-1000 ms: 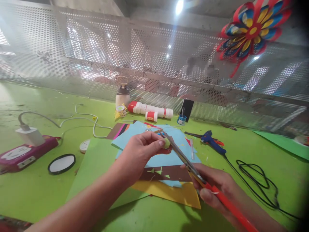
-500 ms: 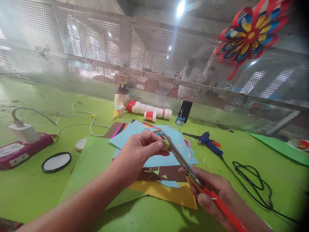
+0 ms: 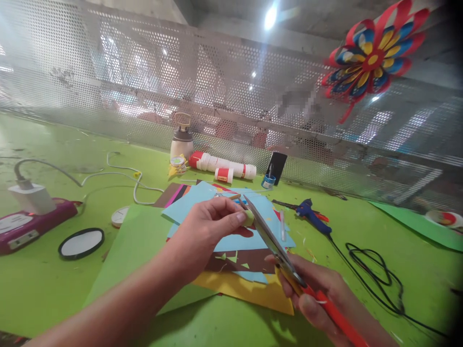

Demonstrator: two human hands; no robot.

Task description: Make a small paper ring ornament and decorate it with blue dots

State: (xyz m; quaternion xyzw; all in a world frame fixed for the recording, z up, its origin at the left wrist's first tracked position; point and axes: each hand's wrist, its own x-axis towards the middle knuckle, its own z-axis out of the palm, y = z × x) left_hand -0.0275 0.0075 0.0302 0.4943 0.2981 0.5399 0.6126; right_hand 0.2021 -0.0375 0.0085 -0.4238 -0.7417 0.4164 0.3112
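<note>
Two bare hands are working over a green table [image 3: 43,289], the left hand [image 3: 208,224] pinching one small, pale-green paper piece [image 3: 249,220] between thumb and fingers, the right hand [image 3: 320,284] gripping one pair of scissors [image 3: 275,246] by its red handle. The slim metal blades are pointing forward and leftward, their long axis slanting along the piece's right edge, while three pointed scraps [image 3: 233,259] are lying on one brown sheet [image 3: 263,260] below

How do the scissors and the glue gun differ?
The scissors show a red handle, the glue gun a blue body. The scissors are in the right hand, while the glue gun lies on the table. The glue gun has a black cord; the scissors have none. Both are hand tools.
</note>
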